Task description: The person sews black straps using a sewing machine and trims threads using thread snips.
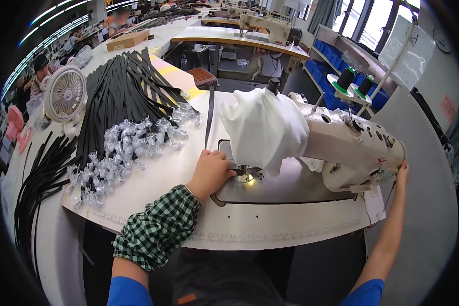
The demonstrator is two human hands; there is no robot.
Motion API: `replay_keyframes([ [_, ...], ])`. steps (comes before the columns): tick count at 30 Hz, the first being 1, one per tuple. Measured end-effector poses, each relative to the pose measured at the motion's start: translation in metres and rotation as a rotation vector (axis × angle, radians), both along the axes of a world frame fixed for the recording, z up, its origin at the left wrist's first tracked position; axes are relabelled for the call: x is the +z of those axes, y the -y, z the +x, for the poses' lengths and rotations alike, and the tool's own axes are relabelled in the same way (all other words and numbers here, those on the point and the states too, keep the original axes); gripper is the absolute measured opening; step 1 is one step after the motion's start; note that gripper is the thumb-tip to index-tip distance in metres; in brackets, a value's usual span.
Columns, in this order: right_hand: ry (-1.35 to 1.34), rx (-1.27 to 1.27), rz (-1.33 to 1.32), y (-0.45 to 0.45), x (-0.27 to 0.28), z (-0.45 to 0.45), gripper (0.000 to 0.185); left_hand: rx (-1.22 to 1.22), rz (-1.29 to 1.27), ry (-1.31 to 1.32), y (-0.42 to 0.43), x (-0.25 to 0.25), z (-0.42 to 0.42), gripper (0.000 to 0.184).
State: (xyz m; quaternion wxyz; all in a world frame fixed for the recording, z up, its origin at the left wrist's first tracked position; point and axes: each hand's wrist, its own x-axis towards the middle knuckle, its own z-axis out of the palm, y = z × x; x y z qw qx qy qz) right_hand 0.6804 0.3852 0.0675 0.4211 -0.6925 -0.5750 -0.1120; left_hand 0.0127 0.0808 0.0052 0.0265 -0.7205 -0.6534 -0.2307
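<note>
A sewing machine (357, 137) stands on the white table, its head end wrapped in a white cloth (265, 125). My left hand (211, 173), below a green and black checked sleeve, is closed on a black strap (210, 115) beside the lit needle area. The strap runs away from me across the table. At the machine's right end, my right hand (402, 173) rests against the handwheel side; its fingers are mostly hidden behind the machine. Left of my left hand lies a large bundle of black straps (122, 97) with clear plastic wrapping (132, 140) on their near ends.
A white fan (66, 94) and a pink fan (17, 125) stand at the left. Thread cones (346, 79) sit on a stand behind the machine. Farther back are a cardboard box (128, 40), another sewing machine (268, 28), blue bins (329, 56) and several people.
</note>
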Motion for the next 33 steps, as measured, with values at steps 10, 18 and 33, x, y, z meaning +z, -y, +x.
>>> replay_keyframes([
  [10,-0.748,0.22,0.117,0.009,-0.056,-0.034,0.055,-0.034,0.19,0.241,-0.001,-0.014,0.004,0.012],
  [18,-0.68,0.174,0.097,0.0,-0.018,-0.009,0.057,-0.034,0.198,0.242,-0.002,-0.015,0.005,0.012],
  [33,-0.592,0.24,0.162,-0.002,-0.024,-0.011,0.071,-0.032,0.218,0.247,-0.006,-0.019,0.003,0.009],
])
